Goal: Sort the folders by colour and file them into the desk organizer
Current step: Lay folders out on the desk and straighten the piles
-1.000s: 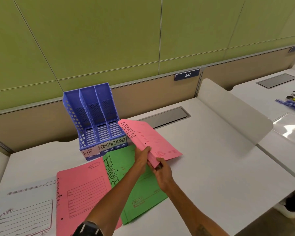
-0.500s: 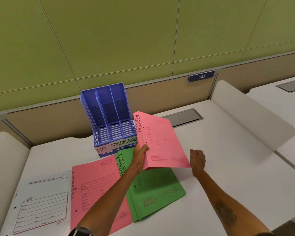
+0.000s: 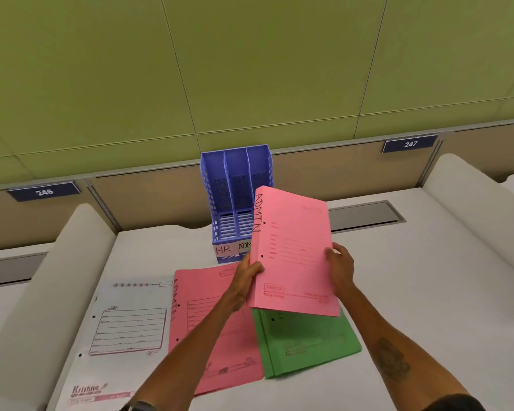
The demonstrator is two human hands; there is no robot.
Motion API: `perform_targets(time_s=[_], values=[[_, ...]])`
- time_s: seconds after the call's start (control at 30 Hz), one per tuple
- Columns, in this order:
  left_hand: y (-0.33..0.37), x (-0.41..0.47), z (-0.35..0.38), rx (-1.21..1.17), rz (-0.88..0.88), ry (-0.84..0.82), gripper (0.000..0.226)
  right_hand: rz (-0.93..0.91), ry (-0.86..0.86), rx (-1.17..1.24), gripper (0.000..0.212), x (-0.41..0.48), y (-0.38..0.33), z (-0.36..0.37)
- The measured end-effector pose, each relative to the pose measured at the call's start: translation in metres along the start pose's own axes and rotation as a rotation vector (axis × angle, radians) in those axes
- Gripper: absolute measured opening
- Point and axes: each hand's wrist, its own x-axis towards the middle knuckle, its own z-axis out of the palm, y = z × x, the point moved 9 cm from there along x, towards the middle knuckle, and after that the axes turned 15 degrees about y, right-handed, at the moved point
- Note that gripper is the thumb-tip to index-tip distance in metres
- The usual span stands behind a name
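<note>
A pink folder marked ADMIN (image 3: 294, 250) is held up off the desk, tilted, just in front of the blue desk organizer (image 3: 235, 185). My left hand (image 3: 247, 277) grips its left spine edge and my right hand (image 3: 340, 268) holds its right edge. The organizer has three slots with labels HR and ADMIN showing; the third label is hidden behind the folder. Flat on the desk lie a second pink ADMIN folder (image 3: 211, 330), a green folder (image 3: 306, 342) and a white folder (image 3: 122, 333).
The white desk (image 3: 428, 292) is bounded by curved white dividers at the left (image 3: 57, 277) and right (image 3: 472, 197). A grey cable hatch (image 3: 365, 215) sits at the back right. Number plates 246 and 247 hang on the beige back panel.
The view shifted left. The pink folder rose and turned more upright in front of the organizer. My right hand, free half a second ago, came back onto the folder's right edge.
</note>
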Motion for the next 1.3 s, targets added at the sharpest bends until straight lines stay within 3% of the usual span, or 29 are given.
perform_targets(time_s=[0.17,0.33,0.57,0.93,1.3], values=[[0.001,-0.002,-0.063,-0.069,0.046,0.190,0.038,-0.076,-0.057,0.022,0.034,-0.043,-0.002,0.042],[-0.005,-0.010,-0.129,-0.051,0.068,0.415,0.036,-0.087,-0.128,0.013,0.034,-0.089,0.006,0.084],[-0.030,-0.028,-0.201,0.094,0.056,0.553,0.017,-0.091,-0.161,-0.059,0.034,-0.137,0.033,0.117],[-0.079,-0.036,-0.264,0.186,-0.043,0.539,0.026,-0.157,-0.234,-0.217,0.033,-0.183,0.061,0.148],[-0.088,-0.040,-0.277,0.272,-0.034,0.512,0.024,-0.149,-0.333,-0.459,0.029,-0.194,0.089,0.163]])
